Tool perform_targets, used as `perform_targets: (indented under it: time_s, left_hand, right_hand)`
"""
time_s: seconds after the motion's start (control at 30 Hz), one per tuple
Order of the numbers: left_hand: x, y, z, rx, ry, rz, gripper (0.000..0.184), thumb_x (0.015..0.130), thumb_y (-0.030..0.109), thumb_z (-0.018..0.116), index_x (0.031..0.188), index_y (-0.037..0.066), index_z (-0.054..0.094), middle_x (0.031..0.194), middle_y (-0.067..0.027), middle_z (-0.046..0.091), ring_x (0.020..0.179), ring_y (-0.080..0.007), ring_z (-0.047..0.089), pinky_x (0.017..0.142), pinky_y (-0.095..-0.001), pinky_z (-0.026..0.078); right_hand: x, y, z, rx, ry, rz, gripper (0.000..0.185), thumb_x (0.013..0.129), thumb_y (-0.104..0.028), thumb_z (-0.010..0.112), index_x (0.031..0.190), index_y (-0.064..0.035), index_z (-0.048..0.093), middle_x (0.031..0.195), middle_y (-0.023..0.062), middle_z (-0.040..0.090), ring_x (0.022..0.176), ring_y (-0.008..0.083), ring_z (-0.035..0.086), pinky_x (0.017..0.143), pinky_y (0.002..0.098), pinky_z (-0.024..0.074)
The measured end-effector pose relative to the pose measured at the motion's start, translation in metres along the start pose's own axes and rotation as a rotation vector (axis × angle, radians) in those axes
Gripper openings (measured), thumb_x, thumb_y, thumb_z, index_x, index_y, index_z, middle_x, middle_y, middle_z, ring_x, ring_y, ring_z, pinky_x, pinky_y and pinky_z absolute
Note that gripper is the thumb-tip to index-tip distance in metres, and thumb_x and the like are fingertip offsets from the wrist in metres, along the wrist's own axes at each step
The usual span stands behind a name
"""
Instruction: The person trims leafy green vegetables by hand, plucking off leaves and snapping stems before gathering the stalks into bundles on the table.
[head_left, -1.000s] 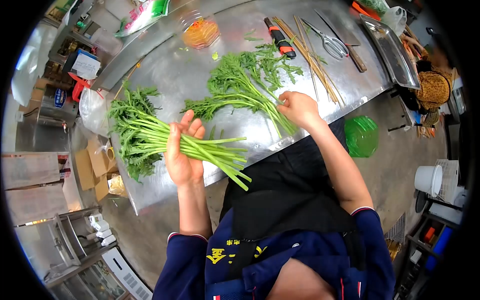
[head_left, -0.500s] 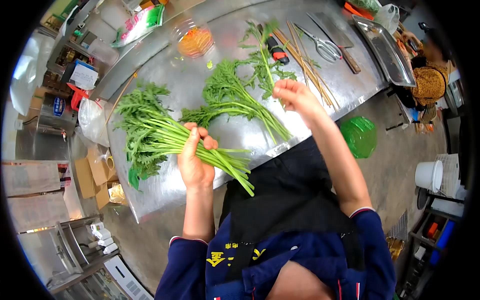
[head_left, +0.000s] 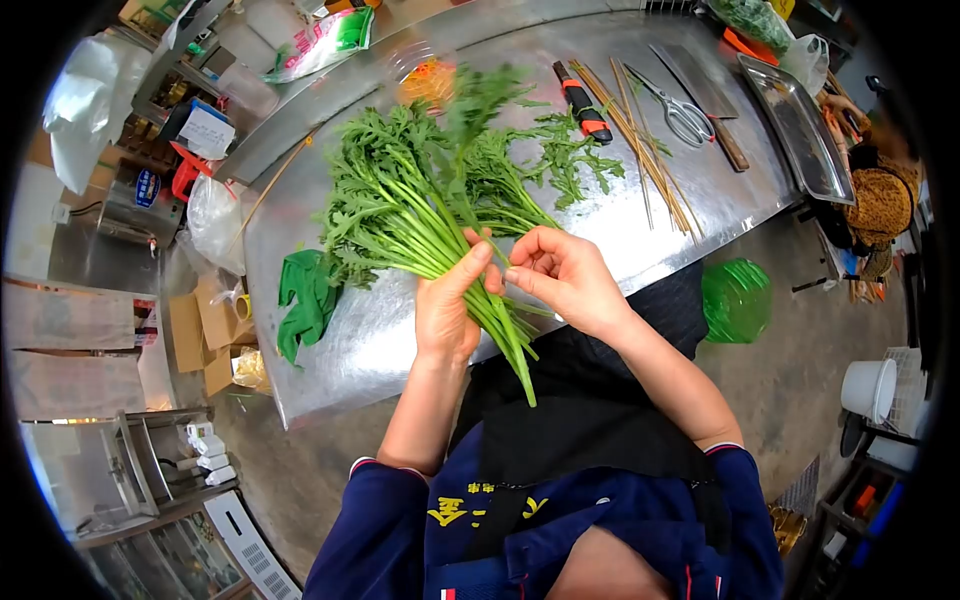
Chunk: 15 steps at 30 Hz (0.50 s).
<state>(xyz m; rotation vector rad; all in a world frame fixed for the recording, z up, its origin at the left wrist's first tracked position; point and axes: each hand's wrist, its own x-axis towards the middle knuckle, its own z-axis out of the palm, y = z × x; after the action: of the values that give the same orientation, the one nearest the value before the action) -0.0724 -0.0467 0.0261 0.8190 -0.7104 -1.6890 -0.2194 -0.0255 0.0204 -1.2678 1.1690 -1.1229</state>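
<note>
My left hand (head_left: pixel 452 305) is wrapped round a bunch of leafy greens (head_left: pixel 385 200), its leaves up to the left and its cut stems pointing down toward my apron. Close beside it, my right hand (head_left: pixel 555 275) pinches the stem of a single sprig (head_left: pixel 470 130), whose blurred leaves rise above the bunch. More loose greens (head_left: pixel 500 180) lie on the metal table (head_left: pixel 360 340) behind my hands, partly hidden by the bunch. A green cloth (head_left: pixel 305 300) rests left of the bunch.
Thin sticks (head_left: pixel 640 140), a black and red tool (head_left: pixel 582 102), scissors (head_left: pixel 685 115) and a cleaver (head_left: pixel 705 95) lie toward the right. A metal tray (head_left: pixel 795 125) sits at the right edge. An orange container (head_left: pixel 430 82) stands behind. A person (head_left: pixel 880 195) is beyond the tray.
My right hand lifted a sprig from the loose greens and brought it to the bunch. My left hand and the bunch moved right, uncovering more of the green cloth.
</note>
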Motion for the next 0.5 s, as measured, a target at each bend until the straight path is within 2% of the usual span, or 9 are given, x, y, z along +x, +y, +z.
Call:
perform_targets:
  time_s: [0.03, 0.13, 0.3, 0.4, 0.5]
  left_hand:
    - [0.0, 0.0, -0.001, 0.005, -0.016, 0.004, 0.019, 0.081, 0.009, 0.06, 0.096, 0.001, 0.052, 0.09, -0.0068, 0.053, 0.058, -0.0131, 0.05, 0.052, -0.0276, 0.041]
    - [0.001, 0.003, -0.002, -0.057, -0.023, -0.048, 0.02, 0.079, 0.007, 0.063, 0.094, 0.0, 0.052, 0.083, -0.0065, 0.054, 0.056, -0.0137, 0.051, 0.051, -0.0277, 0.043]
    - [0.004, 0.0, -0.005, -0.034, -0.03, -0.027, 0.018, 0.081, 0.01, 0.06, 0.095, 0.0, 0.053, 0.085, -0.007, 0.054, 0.057, -0.0132, 0.05, 0.051, -0.0273, 0.041]
    - [0.004, 0.002, -0.004, -0.054, -0.034, -0.034, 0.02, 0.082, 0.011, 0.061, 0.097, 0.001, 0.053, 0.082, -0.0069, 0.054, 0.057, -0.0136, 0.05, 0.051, -0.0272, 0.042]
    - [0.005, 0.003, -0.003, -0.064, -0.04, -0.06, 0.022, 0.082, 0.012, 0.061, 0.1, 0.002, 0.053, 0.078, -0.0061, 0.054, 0.058, -0.0139, 0.051, 0.052, -0.027, 0.042]
  right_hand:
    - [-0.001, -0.001, 0.0, -0.017, 0.003, -0.011, 0.013, 0.076, -0.01, 0.064, 0.081, -0.0011, 0.057, 0.065, -0.0009, 0.055, 0.055, 0.0038, 0.05, 0.051, 0.0201, 0.0405]
    - [-0.001, -0.004, 0.001, -0.067, 0.008, -0.038, 0.013, 0.076, -0.01, 0.064, 0.082, -0.0006, 0.057, 0.065, -0.0002, 0.056, 0.055, 0.0047, 0.05, 0.051, 0.0206, 0.0407]
    - [-0.004, -0.011, 0.001, -0.139, 0.018, 0.004, 0.014, 0.076, -0.01, 0.064, 0.083, -0.0004, 0.058, 0.069, 0.0022, 0.056, 0.054, 0.0065, 0.051, 0.05, 0.0217, 0.0404]
    - [-0.003, -0.01, -0.001, -0.228, 0.106, -0.113, 0.013, 0.076, -0.009, 0.064, 0.085, -0.0007, 0.059, 0.072, 0.0039, 0.056, 0.053, 0.0076, 0.051, 0.049, 0.0222, 0.0396]
    - [0.007, -0.017, -0.002, -0.215, 0.248, -0.326, 0.011, 0.077, -0.008, 0.063, 0.086, -0.0013, 0.06, 0.074, 0.0043, 0.057, 0.052, 0.0089, 0.05, 0.048, 0.0229, 0.0393]
